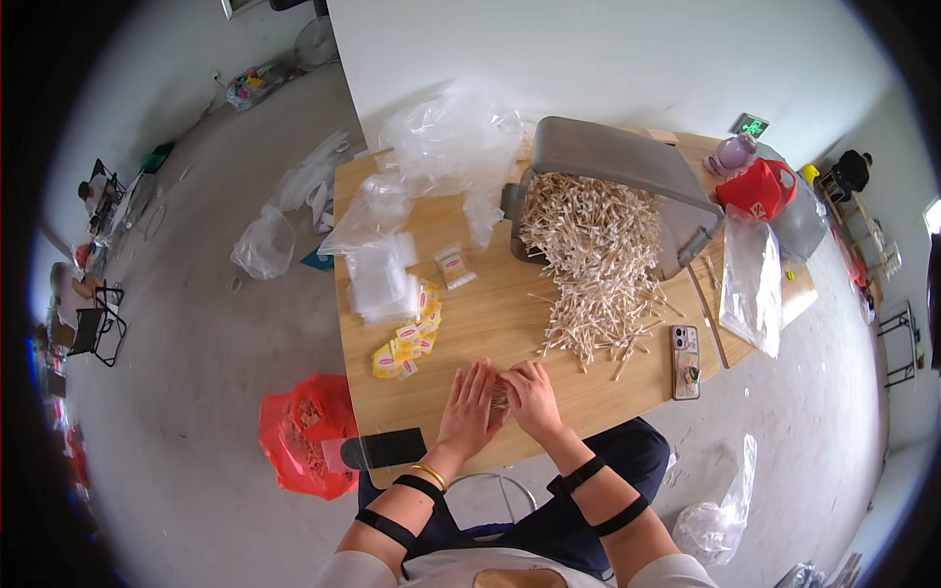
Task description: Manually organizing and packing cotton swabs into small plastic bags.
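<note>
Near the front edge of the wooden table (pixel 480 333), my left hand (pixel 469 404) and my right hand (pixel 534 400) press in from either side on a small bundle of cotton swabs (pixel 500 394). The left fingers lie long against it, while the right fingers curl over its top; much of the bundle is hidden. Beyond them a heap of loose cotton swabs (pixel 598 265) spills from a grey plastic bin (pixel 618 147) tipped on its side. To the left lie yellow-and-white printed cards (pixel 407 343), a stack of clear small bags (pixel 377 279) and a filled packet (pixel 454 266).
A phone (pixel 686 363) lies on the right and a dark flat object (pixel 392 449) at the front left edge. Clear plastic bags (pixel 451 137) crowd the back. A red bag (pixel 309 436) stands on the floor at left. A red cap-like item (pixel 760 191) sits far right.
</note>
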`<action>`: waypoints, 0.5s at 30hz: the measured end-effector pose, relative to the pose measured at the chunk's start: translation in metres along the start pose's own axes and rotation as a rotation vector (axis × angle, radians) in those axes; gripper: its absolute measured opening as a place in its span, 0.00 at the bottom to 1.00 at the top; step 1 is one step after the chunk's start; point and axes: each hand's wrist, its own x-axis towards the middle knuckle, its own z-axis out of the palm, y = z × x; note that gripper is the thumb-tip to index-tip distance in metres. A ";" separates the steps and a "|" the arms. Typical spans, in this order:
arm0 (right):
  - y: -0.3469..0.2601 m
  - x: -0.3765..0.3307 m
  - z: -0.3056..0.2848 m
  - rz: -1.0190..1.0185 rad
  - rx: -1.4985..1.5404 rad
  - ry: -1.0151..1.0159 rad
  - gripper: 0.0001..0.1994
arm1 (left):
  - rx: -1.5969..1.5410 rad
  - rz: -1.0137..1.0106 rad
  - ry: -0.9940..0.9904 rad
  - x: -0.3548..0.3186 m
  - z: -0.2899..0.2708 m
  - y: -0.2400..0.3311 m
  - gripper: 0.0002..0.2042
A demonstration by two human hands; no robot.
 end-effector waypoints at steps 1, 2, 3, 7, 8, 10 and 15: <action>-0.003 -0.001 -0.002 0.013 0.006 0.011 0.11 | 0.022 0.005 -0.004 -0.002 0.001 -0.001 0.42; -0.001 0.000 -0.008 0.014 0.008 0.013 0.11 | 0.045 0.010 -0.008 -0.004 0.002 -0.001 0.40; 0.002 0.004 -0.018 0.054 -0.121 0.034 0.14 | 0.047 0.009 -0.010 -0.008 0.001 -0.002 0.40; 0.032 0.023 -0.048 0.014 -0.394 0.025 0.19 | 0.169 0.040 -0.090 -0.014 -0.006 0.007 0.39; 0.037 0.029 -0.052 -0.034 -0.423 0.049 0.14 | 0.185 0.043 -0.095 -0.014 -0.007 0.008 0.39; 0.042 0.042 -0.053 -0.023 -0.442 0.041 0.11 | 0.191 0.037 -0.094 -0.017 -0.002 0.008 0.40; 0.035 0.054 -0.033 -0.077 -0.413 -0.098 0.06 | 0.174 0.034 -0.068 -0.021 0.009 0.004 0.41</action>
